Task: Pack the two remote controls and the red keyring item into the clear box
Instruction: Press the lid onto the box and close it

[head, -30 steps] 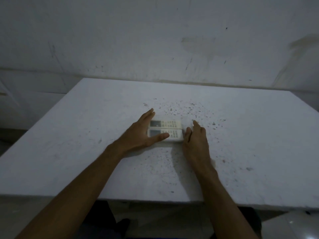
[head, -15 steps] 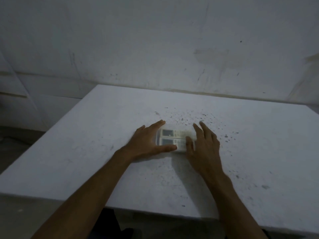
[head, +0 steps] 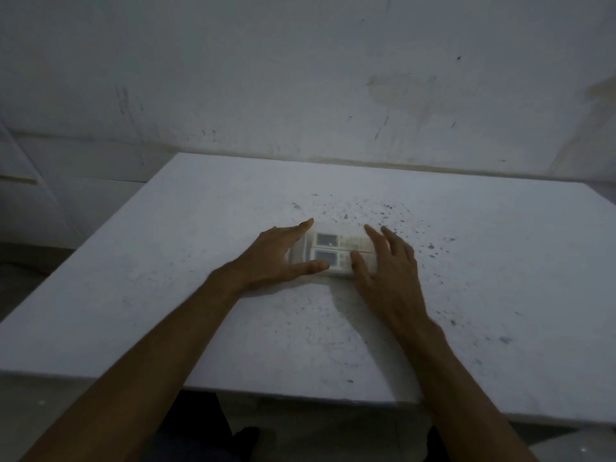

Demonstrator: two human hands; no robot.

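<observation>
You are resting both open hands, left (head: 276, 255) and right (head: 388, 265), around the clear box (head: 301, 253); both remote controls (head: 336, 250) are lying inside. Gripping nothing. Red keyring item unseen.

Two remote controls (head: 340, 241) (head: 333, 260) (side by side), two hands (head: 273, 258) (head: 390, 275), one table (head: 166, 278).

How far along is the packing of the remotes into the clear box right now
Done: the two remote controls lie side by side, seemingly inside the clear box. In hand: the left hand and right hand bracket the box on the white table. Left: the red keyring item is not visible, so unconfirmed.
</observation>
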